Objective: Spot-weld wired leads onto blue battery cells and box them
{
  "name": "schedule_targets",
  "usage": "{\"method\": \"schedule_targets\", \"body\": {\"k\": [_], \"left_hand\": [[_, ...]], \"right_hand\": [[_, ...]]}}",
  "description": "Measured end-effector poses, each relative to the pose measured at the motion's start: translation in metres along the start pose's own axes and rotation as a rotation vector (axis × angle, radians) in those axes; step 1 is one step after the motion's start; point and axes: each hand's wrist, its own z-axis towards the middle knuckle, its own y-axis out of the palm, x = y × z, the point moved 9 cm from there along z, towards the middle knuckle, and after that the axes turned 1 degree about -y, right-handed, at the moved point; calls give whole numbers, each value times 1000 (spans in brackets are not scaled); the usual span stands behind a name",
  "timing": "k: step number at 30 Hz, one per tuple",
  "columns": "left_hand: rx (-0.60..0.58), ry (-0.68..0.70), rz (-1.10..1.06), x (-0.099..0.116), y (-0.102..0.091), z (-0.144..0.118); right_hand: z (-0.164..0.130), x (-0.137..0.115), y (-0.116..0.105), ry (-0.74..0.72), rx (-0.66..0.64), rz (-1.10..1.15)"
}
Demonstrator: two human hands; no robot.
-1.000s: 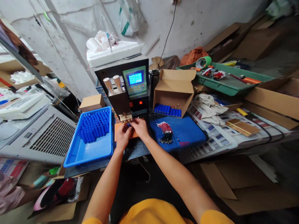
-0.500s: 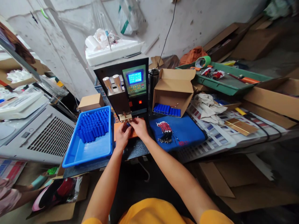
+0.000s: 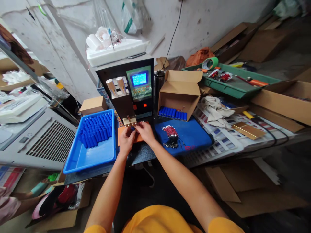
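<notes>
Left hand (image 3: 125, 139) and right hand (image 3: 145, 132) pinch one small blue cell (image 3: 132, 128) between fingertips, on the orange pad (image 3: 138, 138) under the welder head (image 3: 129, 121) (blue tray (image 3: 89, 155) just left).

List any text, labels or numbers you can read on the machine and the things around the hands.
Nothing here reads clearly.
Machine's blue screen: rows of characters, too small to read.
Buttons under the screen: markings blurred.
Blue mat: a small red mark near its front edge, unreadable.
Printed sheets right of the mat: colour blocks, print too small.
Blue cells in the blue tray: no label visible.
</notes>
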Motion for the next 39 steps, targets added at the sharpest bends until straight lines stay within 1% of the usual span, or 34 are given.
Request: {"method": "schedule_targets", "body": {"k": [2, 4, 6, 9, 13, 17, 20, 22, 24, 27, 30, 32, 35, 39], "left_hand": [[-19, -14, -7, -3, 2, 0], [-32, -23, -23, -6, 3, 0], [-33, -21, -37, -9, 3, 0], [-16, -13, -37, -11, 2, 1], [-9, -5, -15, -8, 2, 1], [-10, -12, -37, -8, 0, -1], [62, -2, -16, -9, -12, -7], [91, 22, 68, -7, -21, -14], [49, 77, 172, -2, -22, -22], [-65, 192, 301, 11, -13, -34], [-112, 247, 401, 20, -4, -38], [-112, 237, 428, 22, 0, -37], [-98, 191, 394, 20, 1, -34], [-123, 128, 300, 13, -2, -29]], "right_hand": [[-4, -3, -3, -14, -18, -7], [-8, -5, -6, -20, -27, -75], [-9, -6, -7, -15, -41, -141], [-8, -5, -7, -1, -50, -162], [-8, -3, -5, 29, -58, -92], [-11, 1, -3, 114, -100, 17], [-13, 2, -4, 170, -103, 73], [-13, 2, -5, 195, -102, 111], [-13, 2, -5, 213, -101, 147], [-13, 2, -6, 240, -96, 184], [-13, 3, -7, 263, -85, 215], [-13, 3, -8, 266, -78, 233], [-13, 3, -9, 259, -78, 238], [-15, 1, -7, 213, -151, 166]]}}
